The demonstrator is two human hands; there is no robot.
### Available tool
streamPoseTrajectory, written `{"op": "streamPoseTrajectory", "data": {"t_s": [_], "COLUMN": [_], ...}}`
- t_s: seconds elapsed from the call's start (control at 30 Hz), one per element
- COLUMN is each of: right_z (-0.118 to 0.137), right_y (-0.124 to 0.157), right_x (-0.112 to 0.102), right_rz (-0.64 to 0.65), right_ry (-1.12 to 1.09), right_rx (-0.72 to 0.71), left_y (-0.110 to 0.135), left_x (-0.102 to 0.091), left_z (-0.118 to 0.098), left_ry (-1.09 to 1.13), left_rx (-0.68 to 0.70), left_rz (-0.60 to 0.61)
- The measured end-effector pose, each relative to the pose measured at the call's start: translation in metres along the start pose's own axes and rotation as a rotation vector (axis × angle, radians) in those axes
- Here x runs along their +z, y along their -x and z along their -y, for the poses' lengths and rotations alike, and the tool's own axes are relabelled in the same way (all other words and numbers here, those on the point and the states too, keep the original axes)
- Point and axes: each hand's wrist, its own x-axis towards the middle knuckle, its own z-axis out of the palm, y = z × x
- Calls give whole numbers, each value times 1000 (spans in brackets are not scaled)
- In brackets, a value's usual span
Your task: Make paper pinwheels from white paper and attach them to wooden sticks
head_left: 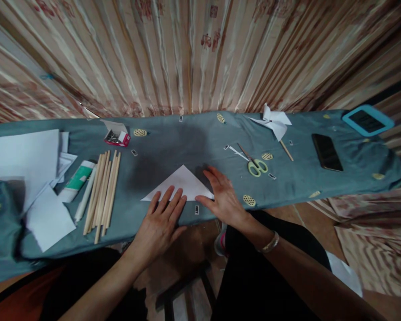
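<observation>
A white paper folded into a triangle (182, 183) lies on the blue-grey cloth of the table (187, 138), near its front edge. My left hand (162, 218) lies flat with fingers spread, its fingertips pressing the triangle's lower edge. My right hand (222, 194) is flat too, fingers stretched out along the triangle's right corner. Neither hand holds anything.
A row of wooden sticks (103, 191), a glue tube (76, 182) and white sheets (23, 156) lie at left. A small red box (117, 137) sits behind them. Green-handled scissors (255, 165), a paper pinwheel (274, 122), a black phone (326, 151) and a blue-framed tablet (367, 119) are at right.
</observation>
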Motion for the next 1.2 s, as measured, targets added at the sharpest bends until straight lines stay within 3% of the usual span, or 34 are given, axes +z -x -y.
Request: {"op": "streamPoseTrajectory", "data": {"t_s": [0.23,0.43,0.87,1.03,1.2], "right_z": [-26,-31,-30,-17,9], "right_y": [22,28,24,10,-3], "right_x": [-18,-22,-23,-22,-13], "right_rz": [22,43,-5,-49,-1], "right_ry": [-36,-51,-90,-242,-295], "right_rx": [76,73,73,47,49], "left_y": [0,8,61,41,4], "left_x": [-2,-10,-27,-37,-27], "left_z": [-2,2,20,6,0], "left_ry": [10,4,-41,-28,54], "left_rx": [-34,-45,-141,-179,-116], "left_rz": [15,60,8,-70,-78]}}
